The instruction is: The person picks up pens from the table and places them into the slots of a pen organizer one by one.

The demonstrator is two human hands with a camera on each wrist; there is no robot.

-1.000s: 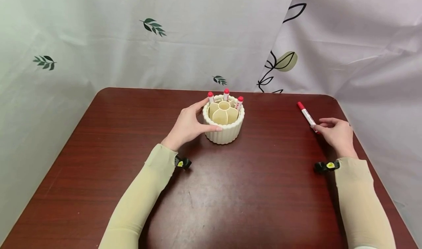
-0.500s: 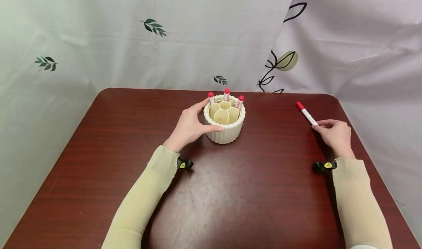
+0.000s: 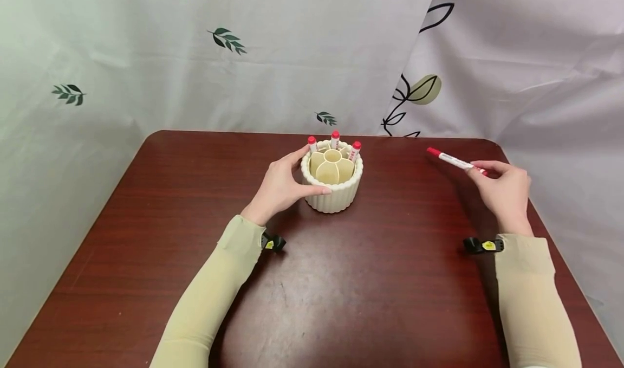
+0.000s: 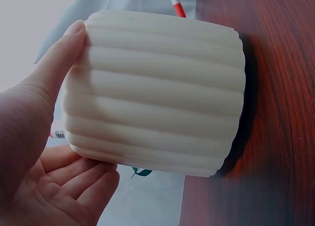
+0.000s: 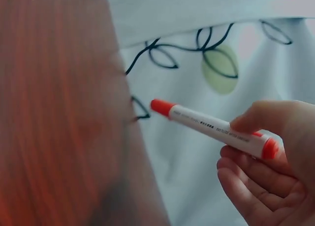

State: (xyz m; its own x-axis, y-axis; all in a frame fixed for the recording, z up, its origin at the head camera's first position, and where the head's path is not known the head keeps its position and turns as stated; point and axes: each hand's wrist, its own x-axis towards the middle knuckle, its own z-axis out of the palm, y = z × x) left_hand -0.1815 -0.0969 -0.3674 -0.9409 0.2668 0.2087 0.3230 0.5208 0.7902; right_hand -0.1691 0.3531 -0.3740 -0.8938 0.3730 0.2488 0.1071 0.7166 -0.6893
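A cream, ribbed round pen holder with petal-shaped compartments stands on the table. Three red-capped markers, among them one at the back, poke up from its rear compartments. My left hand grips the holder from its left side, thumb across the front and fingers behind; the left wrist view shows the ribbed wall between them. Over at the right, my right hand pinches a white marker with a red cap near its tail end. In the right wrist view the marker points its cap away from the fingers.
The dark red wooden table has rounded far corners. Behind it and at the sides hangs a pale curtain printed with leaves. Each wrist wears a small black camera, such as the right one.
My right hand has taken the marker, raised it off the table and swung its cap toward the left. The left hand and the pen holder have stayed nearly where they were.
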